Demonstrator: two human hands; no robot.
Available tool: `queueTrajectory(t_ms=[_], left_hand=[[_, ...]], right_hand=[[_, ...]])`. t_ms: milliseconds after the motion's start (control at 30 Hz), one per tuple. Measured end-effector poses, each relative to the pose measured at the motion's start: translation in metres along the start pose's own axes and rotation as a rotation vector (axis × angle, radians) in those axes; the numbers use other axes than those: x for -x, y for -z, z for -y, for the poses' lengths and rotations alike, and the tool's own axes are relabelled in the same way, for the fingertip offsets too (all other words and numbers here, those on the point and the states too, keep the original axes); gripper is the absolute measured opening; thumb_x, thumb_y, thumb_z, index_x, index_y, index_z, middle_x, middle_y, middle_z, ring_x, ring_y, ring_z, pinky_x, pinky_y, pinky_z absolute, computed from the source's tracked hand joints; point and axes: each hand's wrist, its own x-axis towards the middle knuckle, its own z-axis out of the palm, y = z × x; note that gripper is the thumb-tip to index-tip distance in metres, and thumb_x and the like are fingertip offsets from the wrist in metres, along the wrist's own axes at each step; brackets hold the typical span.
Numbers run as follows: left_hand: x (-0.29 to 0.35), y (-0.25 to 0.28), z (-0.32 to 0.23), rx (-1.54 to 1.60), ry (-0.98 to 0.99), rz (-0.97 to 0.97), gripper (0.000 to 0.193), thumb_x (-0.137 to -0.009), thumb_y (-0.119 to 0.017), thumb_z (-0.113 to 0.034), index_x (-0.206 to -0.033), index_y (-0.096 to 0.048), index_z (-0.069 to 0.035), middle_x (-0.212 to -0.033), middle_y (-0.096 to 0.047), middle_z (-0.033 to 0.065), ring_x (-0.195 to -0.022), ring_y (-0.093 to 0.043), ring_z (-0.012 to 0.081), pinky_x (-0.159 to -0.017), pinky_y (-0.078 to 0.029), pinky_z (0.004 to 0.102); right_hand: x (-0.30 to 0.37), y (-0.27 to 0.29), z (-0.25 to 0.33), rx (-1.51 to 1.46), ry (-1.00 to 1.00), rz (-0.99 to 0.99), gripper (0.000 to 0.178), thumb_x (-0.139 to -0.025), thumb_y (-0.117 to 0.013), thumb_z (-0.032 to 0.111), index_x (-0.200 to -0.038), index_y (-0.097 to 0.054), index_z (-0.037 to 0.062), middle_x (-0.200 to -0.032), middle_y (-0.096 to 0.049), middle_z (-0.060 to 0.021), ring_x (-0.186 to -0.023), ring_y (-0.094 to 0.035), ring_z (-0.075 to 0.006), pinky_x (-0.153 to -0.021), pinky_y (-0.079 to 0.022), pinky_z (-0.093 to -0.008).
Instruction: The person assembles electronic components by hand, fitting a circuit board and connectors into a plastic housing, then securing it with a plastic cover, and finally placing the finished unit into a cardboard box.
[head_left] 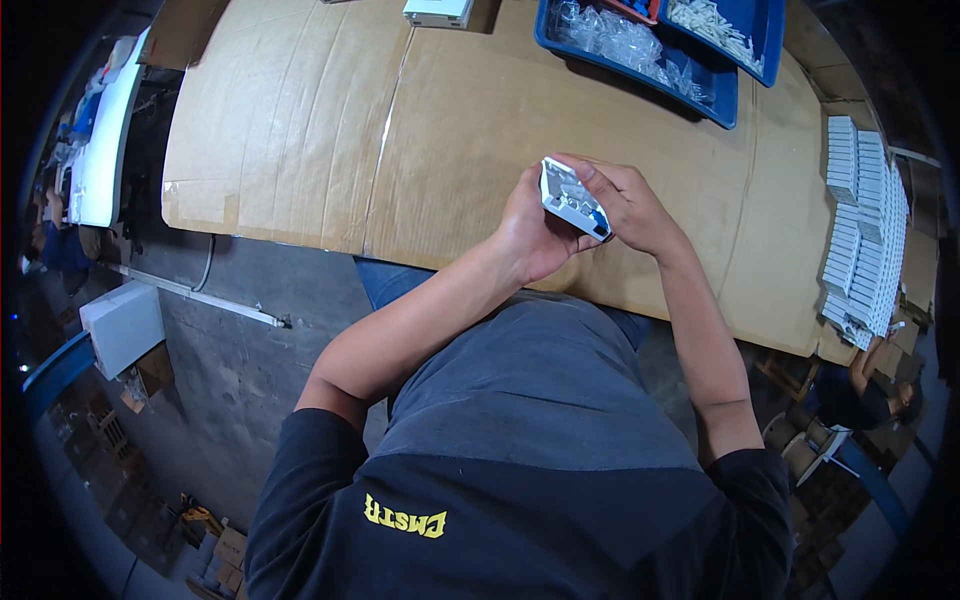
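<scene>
Between my two hands, over the near part of the cardboard-covered table [480,130], is a small white rectangular box [575,196] with a clear or shiny top and a dark blue bit at its near end. My left hand [530,235] cradles it from the left and below, fingers closed around its side. From the right, my right hand [632,210] grips the edge, its thumb lying across the top. The fingers beneath the box are hidden. What lies inside it is too small to make out.
Blue trays [640,75] at the back right hold clear plastic pieces and small white parts. Several stacked white boxes [855,230] line the right edge. Another white box [438,12] sits at the far edge. People work at far left and right.
</scene>
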Motion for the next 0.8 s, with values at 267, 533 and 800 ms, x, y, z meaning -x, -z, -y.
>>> queueTrajectory(t_ms=[267, 533, 800], left_hand=[[-0.001, 0.005, 0.003, 0.002, -0.018, 0.04, 0.053, -0.11, -0.021, -0.048, -0.135, -0.053, -0.013, -0.13, -0.061, 0.011, -0.119, -0.062, 0.0277, -0.099, -0.055, 0.0491], [-0.002, 0.003, 0.004, 0.016, -0.055, 0.038, 0.066, -0.11, -0.009, -0.054, -0.144, -0.045, -0.01, -0.135, -0.057, 0.0155, -0.118, -0.062, 0.0307, -0.101, -0.054, 0.0522], [-0.003, 0.004, 0.004, 0.013, -0.064, 0.064, 0.068, -0.11, -0.008, -0.055, -0.148, -0.041, -0.01, -0.14, -0.054, 0.0156, -0.124, -0.059, 0.0309, -0.103, -0.053, 0.0536]], right_hand=[[-0.004, 0.006, -0.005, -0.057, -0.139, 0.017, 0.052, -0.11, -0.048, 0.045, -0.134, -0.067, 0.0029, -0.095, -0.074, -0.0039, -0.082, -0.066, -0.0108, -0.074, -0.056, -0.0276], [-0.008, 0.008, 0.001, -0.029, -0.013, 0.042, 0.048, -0.109, -0.054, 0.043, -0.133, -0.067, 0.0034, -0.104, -0.074, -0.0039, -0.093, -0.067, -0.0104, -0.081, -0.056, -0.0269], [-0.011, 0.009, 0.003, -0.023, -0.038, 0.02, 0.046, -0.109, -0.055, 0.04, -0.13, -0.068, 0.0014, -0.109, -0.073, -0.005, -0.097, -0.067, -0.0117, -0.085, -0.055, -0.0286]])
